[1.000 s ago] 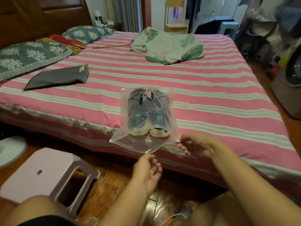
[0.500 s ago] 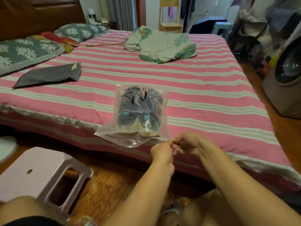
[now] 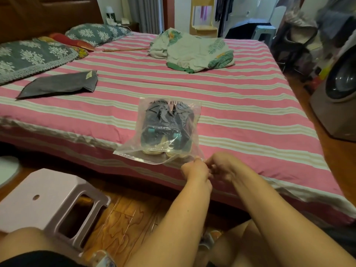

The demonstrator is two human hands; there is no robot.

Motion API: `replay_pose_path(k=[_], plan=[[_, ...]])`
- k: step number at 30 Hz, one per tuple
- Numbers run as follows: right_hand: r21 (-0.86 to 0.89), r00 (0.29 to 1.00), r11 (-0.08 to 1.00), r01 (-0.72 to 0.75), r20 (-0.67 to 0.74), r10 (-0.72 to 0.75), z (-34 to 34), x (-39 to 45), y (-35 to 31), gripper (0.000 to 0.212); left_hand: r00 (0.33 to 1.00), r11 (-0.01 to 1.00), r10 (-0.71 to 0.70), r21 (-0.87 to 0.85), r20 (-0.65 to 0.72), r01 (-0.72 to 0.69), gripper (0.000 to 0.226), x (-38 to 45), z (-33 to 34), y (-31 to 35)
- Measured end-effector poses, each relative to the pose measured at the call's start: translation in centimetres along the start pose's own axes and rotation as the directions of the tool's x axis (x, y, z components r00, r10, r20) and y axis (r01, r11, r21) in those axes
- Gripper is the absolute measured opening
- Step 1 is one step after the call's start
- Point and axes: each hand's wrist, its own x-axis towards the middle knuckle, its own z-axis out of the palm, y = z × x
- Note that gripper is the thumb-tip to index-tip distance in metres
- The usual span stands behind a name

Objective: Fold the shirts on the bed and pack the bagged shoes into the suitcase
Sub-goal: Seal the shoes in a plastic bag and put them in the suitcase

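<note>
Since one second ago the left hand (image 3: 194, 170) has come up from below the bed edge, where it hung open and free, to the near right corner of the clear bag (image 3: 169, 132). It now sits beside the right hand (image 3: 221, 166); this pairing was already forming half a second ago and holds now. The right hand has kept its place at that corner throughout.

Grip state: both hands have fingers curled in and pinched on the bag's zip strip at the corner, fingertips almost touching each other. Exact finger contact on the strip is partly hidden by the left hand's knuckles.

Position of task items: the bag, with the pair of dark shoes (image 3: 165, 128) inside, lies flat on the striped bed (image 3: 250, 105) at its near edge, mouth toward the person. A dark folded shirt (image 3: 59, 84) lies to the left, well apart. A crumpled leaf-print garment (image 3: 192, 50) lies at the far side, unfolded. No suitcase is in view.

Judgement: two hands meeting at one corner suggests the seal is about to be pressed shut along the mouth. The strip looks open toward the left end. Packing has not begun, and one garment remains to fold.
</note>
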Motion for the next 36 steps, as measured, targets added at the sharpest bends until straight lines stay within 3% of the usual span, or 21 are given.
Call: replay_pose_path(k=[11,29,33,36], plan=[[-0.175,1.000,0.984,-0.003,-0.015,0.000,-1.5,0.8,0.4,0.026,0.983,0.994,0.098,-0.026,-0.154,-0.103,0.026,0.3,-1.5,1.0],[-0.197,0.999,0.980,-0.025,0.032,0.032,-3.2,3.5,0.6,0.026,0.928,0.985,0.089,-0.103,-0.361,-0.135,0.032,4.9,-9.5,6.9],[-0.008,0.999,0.999,0.042,-0.021,-0.042,-3.0,1.7,1.1,0.023,0.943,0.983,0.133,-0.081,-0.304,-0.165,0.022,5.8,-13.0,8.8],[0.367,0.998,0.930,-0.005,0.058,-0.018,1.6,-1.2,4.4,0.030,0.980,0.989,0.080,-0.110,-0.182,-0.101,0.016,5.5,-14.6,8.8]])
